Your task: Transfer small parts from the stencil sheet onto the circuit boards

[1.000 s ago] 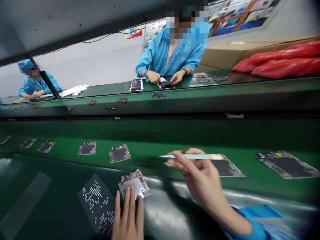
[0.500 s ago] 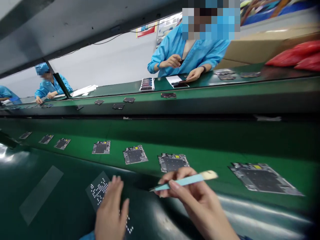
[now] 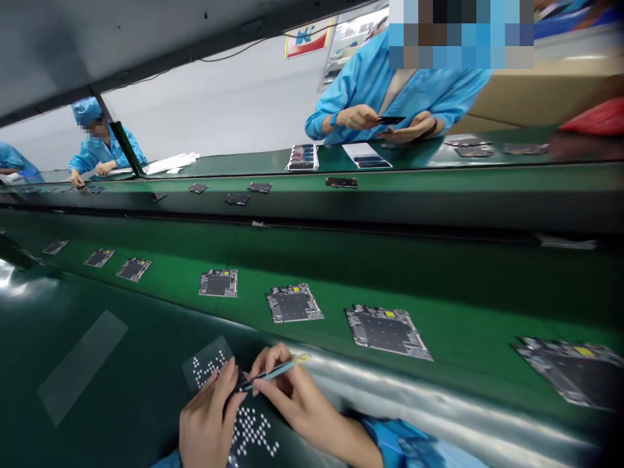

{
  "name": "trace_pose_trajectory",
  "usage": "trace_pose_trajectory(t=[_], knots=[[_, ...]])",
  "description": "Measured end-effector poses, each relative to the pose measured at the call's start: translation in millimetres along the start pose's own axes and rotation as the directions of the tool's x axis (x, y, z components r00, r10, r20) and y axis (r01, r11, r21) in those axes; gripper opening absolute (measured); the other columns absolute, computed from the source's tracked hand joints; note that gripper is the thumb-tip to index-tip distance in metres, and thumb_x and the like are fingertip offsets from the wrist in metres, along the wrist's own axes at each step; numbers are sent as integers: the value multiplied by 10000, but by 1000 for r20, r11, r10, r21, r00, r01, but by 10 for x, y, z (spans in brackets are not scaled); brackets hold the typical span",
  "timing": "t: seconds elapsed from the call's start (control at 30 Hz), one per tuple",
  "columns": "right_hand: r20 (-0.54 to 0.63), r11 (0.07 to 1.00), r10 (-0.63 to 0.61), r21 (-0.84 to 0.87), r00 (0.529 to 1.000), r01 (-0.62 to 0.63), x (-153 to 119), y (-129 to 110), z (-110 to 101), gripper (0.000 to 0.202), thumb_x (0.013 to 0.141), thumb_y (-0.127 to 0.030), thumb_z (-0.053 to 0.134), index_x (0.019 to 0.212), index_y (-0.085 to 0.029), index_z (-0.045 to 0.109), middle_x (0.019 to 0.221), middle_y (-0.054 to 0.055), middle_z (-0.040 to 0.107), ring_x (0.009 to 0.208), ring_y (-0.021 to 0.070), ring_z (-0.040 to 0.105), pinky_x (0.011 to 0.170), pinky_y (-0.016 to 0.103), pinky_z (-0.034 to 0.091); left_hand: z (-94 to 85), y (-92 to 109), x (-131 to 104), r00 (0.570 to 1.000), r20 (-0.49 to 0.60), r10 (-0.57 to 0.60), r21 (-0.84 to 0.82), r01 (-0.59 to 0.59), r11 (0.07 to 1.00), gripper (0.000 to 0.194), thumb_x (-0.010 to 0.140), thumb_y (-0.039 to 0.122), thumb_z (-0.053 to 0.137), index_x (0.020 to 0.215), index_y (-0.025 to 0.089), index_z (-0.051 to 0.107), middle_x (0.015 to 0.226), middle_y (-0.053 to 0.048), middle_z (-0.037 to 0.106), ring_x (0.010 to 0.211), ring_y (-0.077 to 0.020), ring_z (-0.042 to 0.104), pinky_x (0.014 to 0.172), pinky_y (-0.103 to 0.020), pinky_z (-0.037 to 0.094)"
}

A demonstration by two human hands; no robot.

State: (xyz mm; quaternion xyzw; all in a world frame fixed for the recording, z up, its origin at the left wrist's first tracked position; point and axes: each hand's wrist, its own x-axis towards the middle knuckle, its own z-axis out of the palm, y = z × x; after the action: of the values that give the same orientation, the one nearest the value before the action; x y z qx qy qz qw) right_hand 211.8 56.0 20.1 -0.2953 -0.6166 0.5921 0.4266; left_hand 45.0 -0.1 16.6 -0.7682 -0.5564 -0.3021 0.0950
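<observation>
My right hand (image 3: 287, 390) is closed round light-blue tweezers (image 3: 277, 372), whose tips point left toward the fingers of my left hand. My left hand (image 3: 209, 409) rests over a clear sheet with white dots (image 3: 253, 430), its thumb and fingers bent near the tweezer tips. Whether it pinches something is hidden. More white dots (image 3: 207, 367) show on the sheet beyond my left fingertips. The two hands nearly touch.
Circuit boards (image 3: 390, 331) lie in a row on the green belt (image 3: 468, 299) beyond my hands. A blank clear strip (image 3: 82, 367) lies at the left. Across the line, a person in blue (image 3: 361, 84) holds a dark piece; other people sit farther left.
My right hand has moved left and down with the tweezers, up to my left hand. The boards have shifted right in view. The person opposite has brought both hands together.
</observation>
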Motion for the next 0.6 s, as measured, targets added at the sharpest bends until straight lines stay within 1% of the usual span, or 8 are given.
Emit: trace_pose_trajectory(t=[0.13, 0.27, 0.37, 0.43, 0.5, 0.53, 0.6], knots=[[27, 997, -15, -71, 1000, 17, -9, 9, -21, 164, 912, -347, 482, 813, -237, 413, 838, 37, 534, 749, 181, 538, 668, 333, 465, -43, 9, 44, 1000, 1, 22, 20, -22, 1000, 512, 987, 252, 331, 1464, 216, 148, 968, 7, 736, 809, -141, 715, 692, -213, 590], [5, 995, -40, -94, 999, 41, 15, 16, 25, 176, 913, -325, 481, 777, -233, 415, 803, 25, 532, 682, 162, 537, 640, 319, 462, -47, -6, 59, 1000, 4, 20, 38, -20, 999, 519, 987, 251, 326, 1467, 218, 130, 971, 1, 736, 800, -145, 716, 679, -212, 592], [-36, 999, -22, -41, 999, 21, 35, -20, 81, 213, 893, -364, 517, 757, -228, 425, 771, 13, 537, 625, 144, 545, 607, 304, 466, -29, -26, 35, 1000, 19, 22, 49, -23, 999, 523, 985, 252, 333, 1468, 225, 134, 988, -6, 732, 797, -151, 717, 668, -210, 593], [-88, 998, 8, 62, 996, -3, 74, -86, 61, 250, 862, -402, 563, 752, -229, 420, 747, -1, 549, 593, 131, 560, 584, 290, 474, 4, -38, -4, 999, 33, 23, 45, -24, 999, 513, 984, 246, 327, 1465, 230, 152, 1002, -8, 729, 810, -156, 716, 680, -217, 593], [-182, 985, 32, 175, 983, 0, 151, -179, -70, 304, 811, -432, 627, 747, -234, 406, 716, -23, 564, 567, 121, 576, 580, 281, 490, 54, -46, -42, 998, 63, 29, 43, -31, 999, 509, 979, 251, 337, 1461, 225, 176, 1050, -21, 713, 865, -169, 705, 711, -231, 591], [-250, 977, 42, 211, 967, 13, 201, -230, -186, 334, 777, -438, 666, 746, -237, 401, 703, -33, 574, 564, 119, 587, 589, 279, 501, 83, -46, -49, 996, 82, 34, 43, -38, 998, 509, 976, 255, 343, 1459, 218, 186, 1092, -34, 697, 912, -178, 693, 730, -239, 588], [-413, 970, 73, 242, 908, 32, 306, -319, -498, 409, 684, -446, 748, 756, -241, 402, 680, -51, 599, 568, 121, 616, 607, 274, 522, 143, -26, -14, 990, 124, 62, 37, -68, 997, 507, 967, 272, 358, 1448, 191, 221, 1189, -72, 646, 1012, -196, 654, 765, -255, 581]])
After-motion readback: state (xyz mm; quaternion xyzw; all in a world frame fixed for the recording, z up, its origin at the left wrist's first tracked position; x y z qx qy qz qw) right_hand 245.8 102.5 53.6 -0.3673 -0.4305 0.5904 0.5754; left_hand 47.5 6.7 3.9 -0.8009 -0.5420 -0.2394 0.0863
